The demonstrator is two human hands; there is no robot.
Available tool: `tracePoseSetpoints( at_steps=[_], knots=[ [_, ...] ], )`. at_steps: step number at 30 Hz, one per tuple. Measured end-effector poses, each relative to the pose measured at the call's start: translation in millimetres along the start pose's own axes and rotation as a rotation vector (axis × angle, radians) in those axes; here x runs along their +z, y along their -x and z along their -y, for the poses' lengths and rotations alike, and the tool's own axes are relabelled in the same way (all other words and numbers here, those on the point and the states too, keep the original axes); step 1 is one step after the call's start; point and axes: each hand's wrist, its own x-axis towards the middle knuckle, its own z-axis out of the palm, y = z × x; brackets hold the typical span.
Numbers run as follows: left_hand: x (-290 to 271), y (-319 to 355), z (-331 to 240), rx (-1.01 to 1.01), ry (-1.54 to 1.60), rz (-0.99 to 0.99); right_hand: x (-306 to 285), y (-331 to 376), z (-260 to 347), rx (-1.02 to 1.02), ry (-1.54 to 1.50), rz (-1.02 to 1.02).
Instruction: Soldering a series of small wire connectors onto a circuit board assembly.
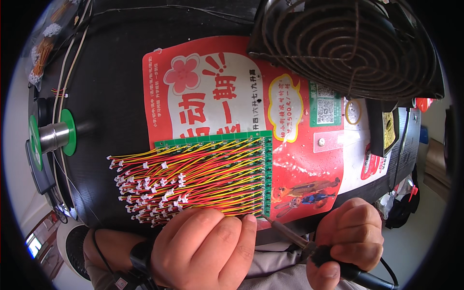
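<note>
My right hand (350,237) grips a soldering iron (292,236) by its dark handle. The iron's tip points left and reaches the near right corner of a green circuit board panel (212,137). Rows of red, yellow and black wires (203,176) run leftward from the panel's right side to small white connectors (164,191). At the panel's near edge my left hand (205,246) is closed, thumb and finger pinched at a wire beside the iron's tip. The hand itself hides most of that wire.
Beneath the panel lies a red and white printed sheet (159,92) on the black table (116,53). A spool of solder wire (53,137) with green flanges stands at left. A fan with a round grille (348,53) occupies the far right, near a yellow sponge (388,130). Cables (72,63) run along the left.
</note>
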Motion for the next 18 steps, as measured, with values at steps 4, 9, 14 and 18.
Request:
tracePoseSetpoints(
  at_steps=[4,9,14,18],
  knots=[
    [0.5,1.1,-0.2,-0.005,-0.007,0.025,15.1,17.4,-11.4,-0.034,0.049,-0.117],
    [8.0,-1.6,15.9,0.151,0.044,-0.062,4.8,6.9,-2.8,-0.036,-0.021,-0.045],
    [7.5,-7.9,24.7,0.368,0.068,-0.133,8.6,7.6,-2.2,-0.043,-0.022,-0.189],
    [7.9,-6.6,27.3,0.368,0.072,-0.121,21.6,23.0,-12.6,-0.084,0.111,-0.308]
  ],
)
